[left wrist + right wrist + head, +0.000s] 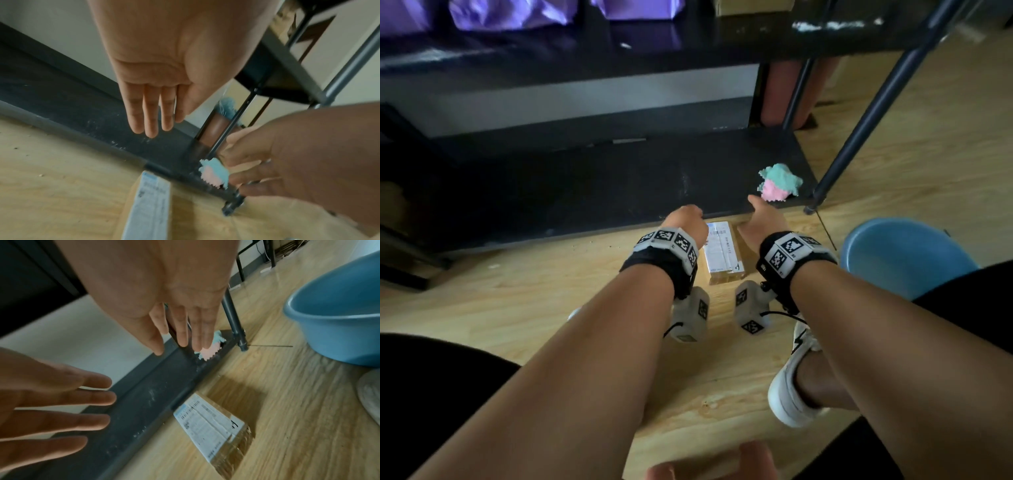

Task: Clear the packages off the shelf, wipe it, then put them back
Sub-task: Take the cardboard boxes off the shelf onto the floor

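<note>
- Shelf [592, 192]: black bottom board, low over wood floor [524, 301], dusty with pale smears, bare apart from cloth at right front corner.
- Upper shelf board [585, 44]: black, carrying purple bags [510, 13] at top edge of head view.
- Blue basin [904, 253]: on floor right of shelf, well apart from package.
- Metal leg [873, 109]: dark, slanting down to floor just right of cloth.
- Package [724, 253]: brown cardboard box with white printed label, flat on floor just in front of shelf edge, between both wrists.
- White shoe [791, 383]: on floor under right forearm.
- Left hand [686, 222]: over shelf front edge, left of package, fingers straight and together in wrist view, holding nothing.
- Right hand [763, 219]: right of package, reaching toward cloth, fingers spread and straight, empty, fingertips near cloth but apart.
- Cloth [779, 183]: teal and pink, crumpled, on shelf corner.
</note>
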